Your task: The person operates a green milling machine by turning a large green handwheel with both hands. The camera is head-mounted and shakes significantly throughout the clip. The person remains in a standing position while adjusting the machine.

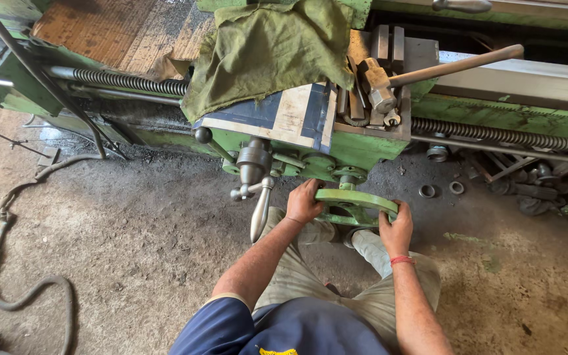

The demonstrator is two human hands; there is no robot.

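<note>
Turning the handwheel [356, 197] under the carriage [310, 141]: left hand [304, 202] clasping its left rim, right hand [396, 230] closed on its right. Next probably calls for re-gripping, steady rotation.

A single head-worn camera looks steeply down from above the person's own chest, facing the green lathe [363, 148] that runs across the top of the frame. It sits close: the lathe's handwheel [356, 200] lies mid-frame, the dirt floor [133, 230] spreads below the lathe, and no second view exists.
</note>
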